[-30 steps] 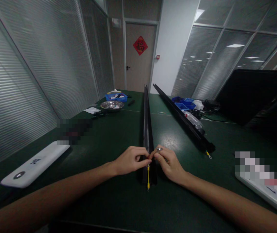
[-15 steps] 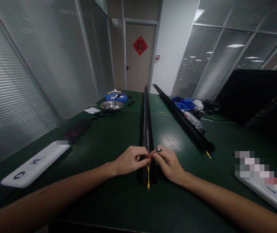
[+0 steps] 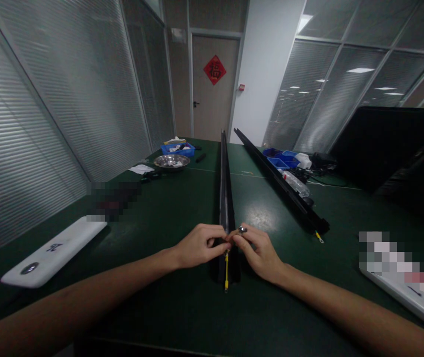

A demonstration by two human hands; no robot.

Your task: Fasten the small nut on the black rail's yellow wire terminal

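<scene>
Head view: at lower centre, left hand (image 3: 199, 246) pinched wire (image 3: 226, 270) at rail (image 3: 225, 198); right hand (image 3: 258, 250) pinched nut (image 3: 242, 229).

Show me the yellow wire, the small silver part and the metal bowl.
yellow wire (image 3: 226, 270): head view, middle of its bare stretch below the fingers.
small silver part (image 3: 242, 229): head view, its shiny top.
metal bowl (image 3: 157, 162): head view, its left rim.

Centre: rail (image 3: 226, 198) lay along the counter (image 3: 167, 208), running away from me.
Near end: my left hand (image 3: 199, 245) and right hand (image 3: 258, 250) were together over it.
Right: second rail (image 3: 279, 183), bins (image 3: 282, 159) behind it.
Left: panel (image 3: 54, 250) near me, bowl (image 3: 171, 161) far behind it.
</scene>
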